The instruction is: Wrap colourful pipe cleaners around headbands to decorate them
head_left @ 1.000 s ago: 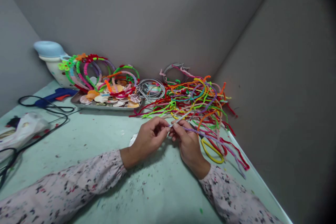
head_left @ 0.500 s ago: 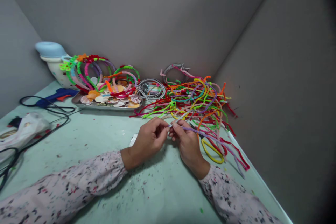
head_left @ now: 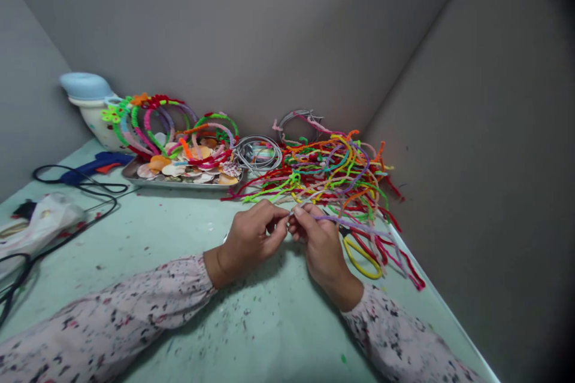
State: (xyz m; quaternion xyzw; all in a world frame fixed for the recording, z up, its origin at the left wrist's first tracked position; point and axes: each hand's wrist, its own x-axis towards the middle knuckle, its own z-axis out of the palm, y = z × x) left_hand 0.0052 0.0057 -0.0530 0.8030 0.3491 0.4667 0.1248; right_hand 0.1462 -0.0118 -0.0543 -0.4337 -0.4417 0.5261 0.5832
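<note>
Over the middle of the table, my left hand (head_left: 255, 236) pinches the end of a thin whitish strand between thumb and fingertips. Close beside it, almost touching, my right hand (head_left: 321, 242) is closed on a purple pipe cleaner (head_left: 335, 218), whose long tail runs off to the right. The whitish strand (head_left: 309, 197) also passes through the right fingertips and points up toward the pile. How the two are joined at the fingertips is too small to tell. Scissors with yellow and red handles (head_left: 360, 256) lie just right of my right hand.
A heap of coloured pipe cleaners (head_left: 332, 167) lies behind my hands, near coils of grey wire (head_left: 259, 152). A metal tray (head_left: 188, 184) holds shells and fuzzy hoops. Farther left are a blue glue gun (head_left: 94, 166), a black cable (head_left: 96, 218), a plastic bag (head_left: 45, 218) and a blue-lidded container (head_left: 96, 114).
The purple pipe cleaner's tail has swung up and lies nearer the pile, showing more of the scissors. Both hands keep nearly the same place and grip.
</note>
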